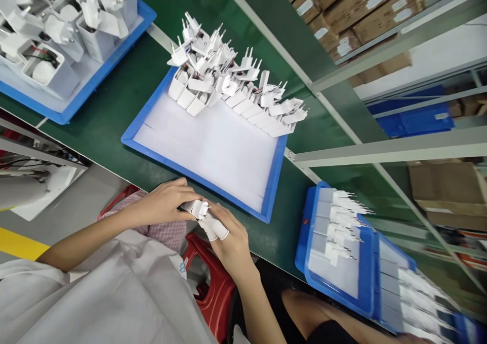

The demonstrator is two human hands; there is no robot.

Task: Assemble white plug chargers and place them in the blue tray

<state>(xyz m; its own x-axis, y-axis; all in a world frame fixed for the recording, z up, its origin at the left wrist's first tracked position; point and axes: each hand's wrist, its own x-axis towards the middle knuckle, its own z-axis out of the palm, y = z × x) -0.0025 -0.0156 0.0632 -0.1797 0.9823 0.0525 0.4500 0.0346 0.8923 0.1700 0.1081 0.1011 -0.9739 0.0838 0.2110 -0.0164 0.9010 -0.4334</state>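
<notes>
Close to my body, at the bench's front edge, a white power adapter (198, 208) is held between my two hands. My left hand (165, 202) grips it from the left, its fingers closed around the side. On the other side my right hand (235, 240) closes on the same adapter, with white covers (216, 229) over some of its fingertips. The adapter's lower part is hidden by the fingers. Just beyond my hands lies a blue-rimmed tray (198, 179) with a white lining. Along its far side stand rows of white adapter housings (243, 103) with pronged plug pieces on top.
At upper left, another blue tray (110, 60) carries open white housings (49, 72) with wires showing. Blue trays (335, 296) of adapters stand at right, near another person's arm (323, 311). A metal frame (380, 151) borders the green bench (102, 136). A red stool (215, 293) is below.
</notes>
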